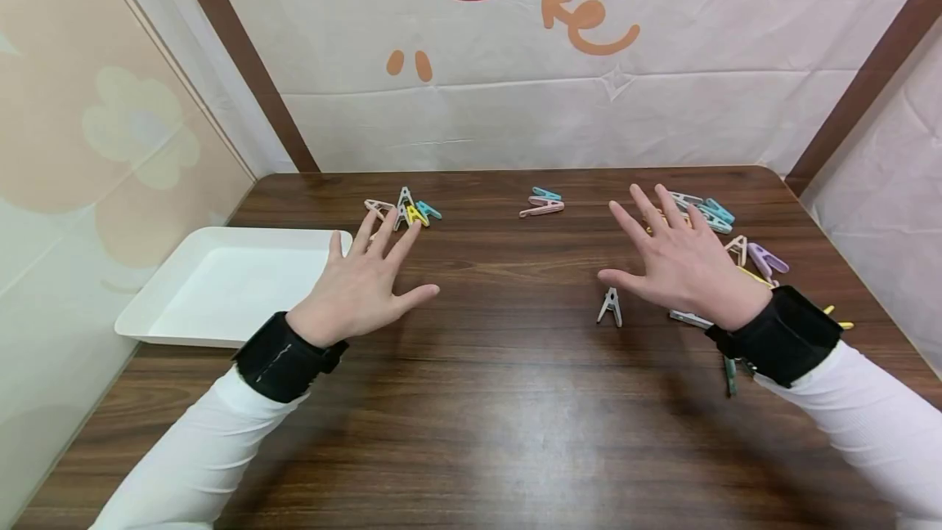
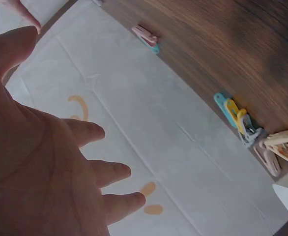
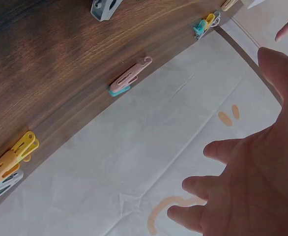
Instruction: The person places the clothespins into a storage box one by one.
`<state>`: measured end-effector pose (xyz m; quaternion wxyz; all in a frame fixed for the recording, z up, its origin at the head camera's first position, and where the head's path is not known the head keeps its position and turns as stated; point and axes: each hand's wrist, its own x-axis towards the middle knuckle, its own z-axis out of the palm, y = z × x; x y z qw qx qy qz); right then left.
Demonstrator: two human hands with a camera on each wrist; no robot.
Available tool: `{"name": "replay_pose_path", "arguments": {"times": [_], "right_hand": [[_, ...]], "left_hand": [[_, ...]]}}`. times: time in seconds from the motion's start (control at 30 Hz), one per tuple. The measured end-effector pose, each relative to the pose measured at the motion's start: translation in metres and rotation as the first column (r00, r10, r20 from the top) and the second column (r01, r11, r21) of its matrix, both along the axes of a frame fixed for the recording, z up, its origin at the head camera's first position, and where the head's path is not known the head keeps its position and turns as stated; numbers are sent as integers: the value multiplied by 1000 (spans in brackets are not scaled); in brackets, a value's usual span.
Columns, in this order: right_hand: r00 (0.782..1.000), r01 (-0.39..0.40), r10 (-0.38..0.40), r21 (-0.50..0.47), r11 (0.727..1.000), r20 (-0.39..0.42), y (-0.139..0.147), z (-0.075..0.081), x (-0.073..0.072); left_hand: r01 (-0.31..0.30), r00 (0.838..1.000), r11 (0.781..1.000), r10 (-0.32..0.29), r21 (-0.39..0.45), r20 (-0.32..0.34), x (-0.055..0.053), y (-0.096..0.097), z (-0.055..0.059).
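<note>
Plainly, both hands are spread wide and hold nothing: the left hand (image 1: 356, 293) is above the worktop (image 1: 500, 432), near a white tray (image 1: 235, 285) at the left edge, and the right hand (image 1: 684, 264) is toward the right edge. A cluster of clothes pegs (image 1: 417, 216) lies near the far edge, beyond the left fingertips. A pink peg (image 1: 543, 208) and a blue peg (image 1: 546, 194) lie midway along that edge. A purple peg (image 1: 767, 259) and others scatter along the right side; a grey peg (image 1: 612, 298) is near the right thumb.
</note>
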<state>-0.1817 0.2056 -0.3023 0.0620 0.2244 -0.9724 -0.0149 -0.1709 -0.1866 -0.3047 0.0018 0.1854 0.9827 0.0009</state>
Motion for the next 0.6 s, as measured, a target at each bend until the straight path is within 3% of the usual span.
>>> {"name": "replay_pose_path", "arguments": {"times": [0.33,0.6], "right_hand": [[999,-38,37,31,999,2,-8,-2,-6],[995,-98,99,65,993,-16,-19,-10,-15]], "left_hand": [[-76,995,997,77,-18,58,1,-30,0],[-160,978,986,164,-40,125,-5,-63,-2]]}}
